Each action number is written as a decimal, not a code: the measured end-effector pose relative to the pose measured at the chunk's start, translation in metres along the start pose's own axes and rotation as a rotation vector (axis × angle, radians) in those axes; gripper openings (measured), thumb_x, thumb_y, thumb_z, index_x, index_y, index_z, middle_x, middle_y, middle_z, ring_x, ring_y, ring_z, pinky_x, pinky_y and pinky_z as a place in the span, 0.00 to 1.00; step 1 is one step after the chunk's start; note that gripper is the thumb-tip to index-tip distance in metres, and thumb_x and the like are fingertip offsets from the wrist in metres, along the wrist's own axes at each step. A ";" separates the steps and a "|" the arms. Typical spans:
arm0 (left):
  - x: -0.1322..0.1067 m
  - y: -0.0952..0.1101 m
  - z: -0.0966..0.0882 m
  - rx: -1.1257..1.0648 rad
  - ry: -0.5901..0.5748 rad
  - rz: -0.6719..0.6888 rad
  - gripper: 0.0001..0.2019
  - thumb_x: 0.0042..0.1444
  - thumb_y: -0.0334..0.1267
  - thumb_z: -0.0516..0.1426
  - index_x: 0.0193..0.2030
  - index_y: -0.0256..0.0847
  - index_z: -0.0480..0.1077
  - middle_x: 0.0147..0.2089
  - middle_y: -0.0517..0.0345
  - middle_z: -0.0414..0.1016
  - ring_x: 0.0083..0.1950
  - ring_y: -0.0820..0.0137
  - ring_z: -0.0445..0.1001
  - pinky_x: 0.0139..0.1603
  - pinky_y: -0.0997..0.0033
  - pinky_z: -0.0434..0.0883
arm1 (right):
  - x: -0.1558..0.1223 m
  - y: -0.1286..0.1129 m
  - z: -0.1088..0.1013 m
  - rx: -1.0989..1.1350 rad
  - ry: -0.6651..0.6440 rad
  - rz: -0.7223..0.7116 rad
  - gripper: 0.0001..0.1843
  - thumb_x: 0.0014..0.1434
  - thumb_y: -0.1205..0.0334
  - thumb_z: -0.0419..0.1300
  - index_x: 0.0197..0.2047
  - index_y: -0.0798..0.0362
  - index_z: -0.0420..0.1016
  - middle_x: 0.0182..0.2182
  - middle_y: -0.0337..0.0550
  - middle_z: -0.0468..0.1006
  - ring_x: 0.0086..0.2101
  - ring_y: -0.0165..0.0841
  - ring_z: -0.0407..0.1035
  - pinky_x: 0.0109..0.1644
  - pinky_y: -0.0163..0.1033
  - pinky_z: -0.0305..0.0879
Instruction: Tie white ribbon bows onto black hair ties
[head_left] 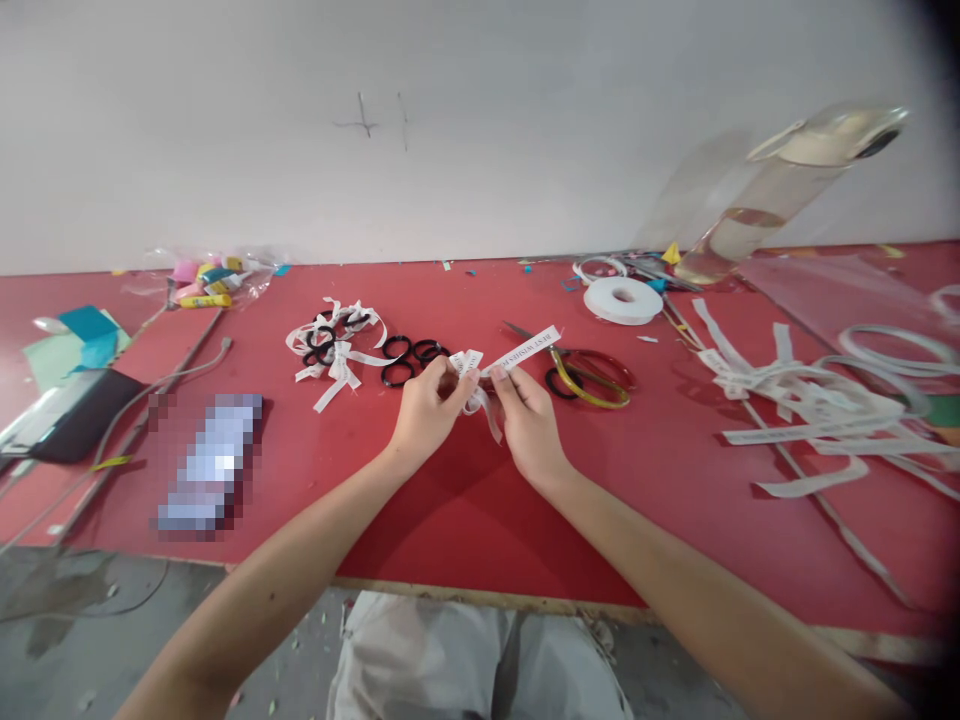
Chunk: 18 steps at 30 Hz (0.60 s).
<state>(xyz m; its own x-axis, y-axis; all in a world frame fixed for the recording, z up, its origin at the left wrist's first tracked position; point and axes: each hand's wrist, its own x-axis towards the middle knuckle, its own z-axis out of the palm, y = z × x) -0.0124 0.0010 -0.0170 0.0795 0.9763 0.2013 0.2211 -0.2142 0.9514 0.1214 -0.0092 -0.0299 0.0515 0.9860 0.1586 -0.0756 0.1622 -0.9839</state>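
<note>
A white printed ribbon point(531, 349) is held between my two hands above the red table, its end lettered "BEST WISHES". My left hand point(429, 408) pinches a looped part of it, and my right hand point(531, 420) pinches it near the lettered end. A short tail of ribbon hangs down between them; whether a hair tie is inside the loops is hidden by my fingers. Black hair ties point(397, 360) lie just beyond my left hand. Farther left is a pile of black hair ties with white ribbon bows point(339, 350). Scissors point(592, 378) with yellowish handles rest beyond my right hand.
On the red table point(450, 510), a ribbon spool point(623, 300) and a tilted bottle point(780, 210) stand at back right. Cut ribbon strips point(817, 410) spread on the right. A blurred phone point(214, 460), a cable point(150, 385) and a bag of colourful items point(210, 280) lie left.
</note>
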 end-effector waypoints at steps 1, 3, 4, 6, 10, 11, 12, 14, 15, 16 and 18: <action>0.001 -0.001 -0.001 0.029 -0.006 0.010 0.15 0.62 0.49 0.56 0.31 0.41 0.63 0.25 0.63 0.71 0.25 0.75 0.72 0.28 0.76 0.67 | 0.001 0.000 -0.002 -0.040 -0.003 -0.017 0.19 0.65 0.45 0.55 0.32 0.51 0.71 0.26 0.38 0.70 0.27 0.29 0.65 0.32 0.36 0.66; 0.002 -0.002 -0.002 0.089 -0.016 0.031 0.15 0.62 0.49 0.56 0.31 0.41 0.63 0.24 0.63 0.71 0.25 0.75 0.72 0.28 0.76 0.67 | 0.002 0.000 -0.005 -0.088 -0.011 -0.034 0.18 0.65 0.46 0.55 0.32 0.51 0.72 0.26 0.38 0.71 0.28 0.30 0.66 0.34 0.37 0.68; 0.002 -0.002 -0.003 0.107 -0.025 0.039 0.14 0.62 0.49 0.57 0.32 0.41 0.64 0.25 0.63 0.72 0.26 0.75 0.72 0.29 0.76 0.67 | 0.003 -0.001 -0.005 -0.089 -0.017 -0.032 0.18 0.65 0.46 0.55 0.32 0.50 0.71 0.26 0.38 0.71 0.28 0.31 0.67 0.35 0.38 0.68; 0.003 -0.001 -0.003 0.104 -0.056 0.047 0.13 0.62 0.48 0.57 0.33 0.41 0.65 0.26 0.62 0.73 0.27 0.74 0.72 0.30 0.76 0.68 | 0.004 -0.002 -0.006 -0.060 -0.027 -0.021 0.15 0.63 0.47 0.57 0.34 0.50 0.71 0.28 0.39 0.73 0.31 0.32 0.70 0.38 0.39 0.70; 0.003 0.001 -0.004 0.066 -0.105 0.049 0.11 0.62 0.46 0.56 0.35 0.40 0.67 0.29 0.60 0.74 0.29 0.74 0.72 0.31 0.75 0.69 | 0.007 -0.003 -0.006 -0.010 -0.044 -0.015 0.13 0.61 0.49 0.60 0.39 0.50 0.72 0.34 0.41 0.77 0.36 0.34 0.73 0.43 0.42 0.72; 0.003 0.002 -0.005 0.085 -0.113 0.066 0.10 0.61 0.44 0.56 0.36 0.40 0.68 0.30 0.60 0.74 0.29 0.74 0.71 0.31 0.75 0.68 | 0.007 -0.003 -0.006 -0.009 -0.047 -0.012 0.13 0.61 0.49 0.60 0.39 0.50 0.73 0.34 0.41 0.77 0.36 0.34 0.73 0.43 0.42 0.72; 0.003 0.003 -0.006 0.117 -0.121 0.090 0.08 0.61 0.42 0.57 0.37 0.40 0.69 0.31 0.59 0.74 0.30 0.74 0.70 0.32 0.75 0.67 | 0.008 -0.002 -0.006 -0.010 -0.053 -0.005 0.13 0.61 0.49 0.60 0.39 0.50 0.73 0.34 0.41 0.76 0.35 0.34 0.72 0.43 0.42 0.72; 0.003 0.004 -0.008 0.205 -0.123 0.147 0.05 0.59 0.38 0.56 0.39 0.40 0.70 0.31 0.60 0.74 0.29 0.75 0.68 0.32 0.75 0.65 | 0.009 -0.002 -0.007 -0.004 -0.077 0.011 0.13 0.60 0.49 0.60 0.36 0.51 0.73 0.32 0.40 0.75 0.33 0.33 0.71 0.41 0.41 0.71; 0.003 0.004 -0.009 0.247 -0.117 0.168 0.05 0.59 0.37 0.56 0.39 0.40 0.70 0.31 0.60 0.73 0.28 0.75 0.67 0.31 0.75 0.64 | 0.009 -0.001 -0.007 0.009 -0.098 0.020 0.13 0.60 0.49 0.60 0.34 0.51 0.72 0.30 0.39 0.74 0.32 0.32 0.71 0.40 0.40 0.71; 0.004 0.003 -0.009 0.279 -0.108 0.179 0.05 0.59 0.37 0.56 0.40 0.39 0.71 0.30 0.61 0.73 0.28 0.75 0.66 0.30 0.75 0.63 | 0.009 0.000 -0.007 0.025 -0.119 0.028 0.13 0.60 0.50 0.60 0.32 0.51 0.71 0.29 0.38 0.73 0.31 0.32 0.70 0.39 0.40 0.71; 0.005 0.001 -0.011 0.323 -0.084 0.189 0.06 0.60 0.38 0.55 0.40 0.39 0.71 0.29 0.61 0.73 0.27 0.75 0.65 0.30 0.76 0.62 | 0.010 0.001 -0.008 0.043 -0.147 0.024 0.14 0.61 0.50 0.60 0.31 0.50 0.69 0.26 0.36 0.70 0.30 0.30 0.68 0.38 0.39 0.69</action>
<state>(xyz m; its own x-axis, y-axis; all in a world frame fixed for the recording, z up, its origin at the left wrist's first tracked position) -0.0221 0.0059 -0.0126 0.2245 0.9156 0.3335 0.4885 -0.4019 0.7745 0.1294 0.0002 -0.0295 -0.0968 0.9842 0.1485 -0.1182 0.1368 -0.9835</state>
